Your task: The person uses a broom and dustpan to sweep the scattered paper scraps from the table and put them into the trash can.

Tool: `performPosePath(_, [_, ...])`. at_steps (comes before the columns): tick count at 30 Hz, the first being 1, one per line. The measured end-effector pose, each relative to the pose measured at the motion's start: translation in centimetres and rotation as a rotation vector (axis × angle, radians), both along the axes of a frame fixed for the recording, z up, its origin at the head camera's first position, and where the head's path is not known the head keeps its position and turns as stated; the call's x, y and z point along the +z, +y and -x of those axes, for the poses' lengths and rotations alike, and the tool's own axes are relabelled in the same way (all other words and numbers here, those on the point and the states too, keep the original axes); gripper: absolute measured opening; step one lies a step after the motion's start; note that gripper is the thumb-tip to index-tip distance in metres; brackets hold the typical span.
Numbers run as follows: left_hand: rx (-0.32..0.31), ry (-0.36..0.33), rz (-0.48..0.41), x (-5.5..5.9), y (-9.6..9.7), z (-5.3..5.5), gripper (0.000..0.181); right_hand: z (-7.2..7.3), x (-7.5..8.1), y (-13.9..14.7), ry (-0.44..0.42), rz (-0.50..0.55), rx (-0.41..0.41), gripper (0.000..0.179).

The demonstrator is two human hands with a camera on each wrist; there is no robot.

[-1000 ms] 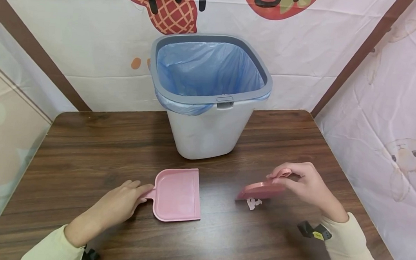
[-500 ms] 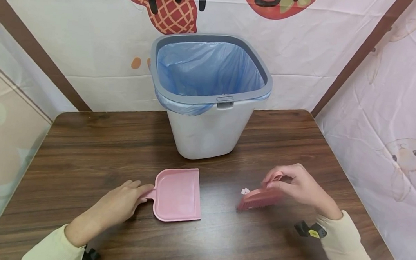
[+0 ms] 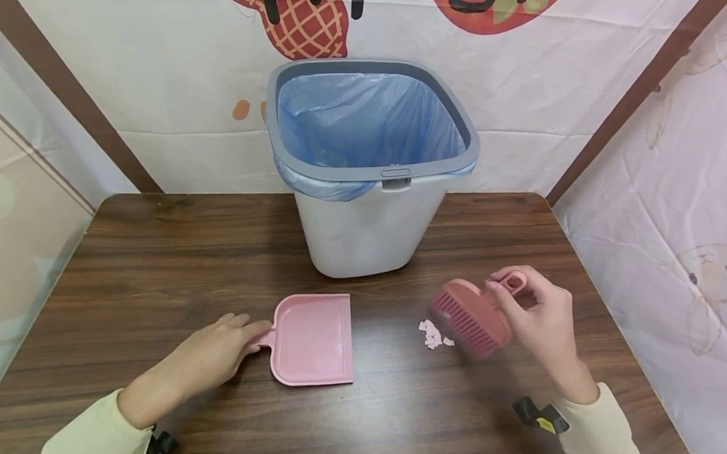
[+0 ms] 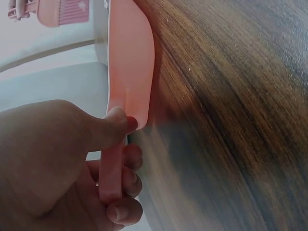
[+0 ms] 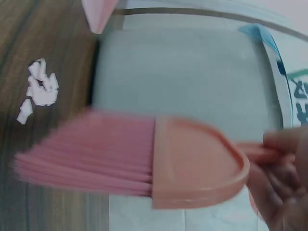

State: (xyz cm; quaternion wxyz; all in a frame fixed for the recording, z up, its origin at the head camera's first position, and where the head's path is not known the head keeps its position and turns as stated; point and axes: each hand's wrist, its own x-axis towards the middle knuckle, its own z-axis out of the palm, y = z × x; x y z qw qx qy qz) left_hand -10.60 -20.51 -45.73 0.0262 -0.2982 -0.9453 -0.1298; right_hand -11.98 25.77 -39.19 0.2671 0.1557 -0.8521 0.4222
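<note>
My left hand (image 3: 217, 356) grips the handle of a pink dustpan (image 3: 311, 339), which lies on the table with its straight edge facing right. In the left wrist view, the thumb presses on top of the dustpan (image 4: 131, 57) while the fingers curl under its handle. My right hand (image 3: 540, 325) pinches the looped handle of a small pink brush (image 3: 473, 315), tilted and lifted off the table. Left of the bristles lies a small pile of white paper scraps (image 3: 432, 335), apart from the brush. The right wrist view shows the brush (image 5: 192, 163) blurred, with the scraps (image 5: 42, 86) beyond it.
A grey-white trash bin (image 3: 363, 234) with a blue bag liner (image 3: 369, 124) stands at the back middle of the wooden table (image 3: 177, 258). Printed cloth walls (image 3: 180, 73) rise behind the table and at both sides.
The brush has swung up and to the right, away from the paper scraps, and its bristles now show. The scraps are fully uncovered. The left hand and dustpan have stayed in place.
</note>
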Motion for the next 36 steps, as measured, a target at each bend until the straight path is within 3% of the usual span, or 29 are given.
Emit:
performPosePath(3, [0.004,-0.002,0.005,0.0,0.1,0.0,0.030,-0.5,-0.5,-0.5,0.080,-0.097,-0.127,0.018])
performPosePath(6, [0.013,-0.012,0.015,0.2,0.2,0.0,0.030,-1.0,-1.1,-1.3,0.139,-0.230,-0.193,0.013])
performPosePath(9, [0.021,-0.023,0.026,0.4,0.3,0.0,0.030,-1.4,-1.7,-2.1,0.173,-0.336,-0.217,0.010])
performPosePath(14, [0.031,-0.030,0.041,0.6,0.5,0.0,0.029,-1.7,-2.6,-3.4,0.192,-0.388,-0.211,0.011])
performPosePath(30, [0.007,0.046,0.095,0.6,0.8,0.0,0.027,-0.7,-3.4,-7.2,0.119,-0.251,-0.112,0.022])
performPosePath(36, [-0.003,0.065,0.101,0.7,1.0,0.0,0.025,-0.2,-3.5,-8.5,0.070,-0.192,-0.072,0.019])
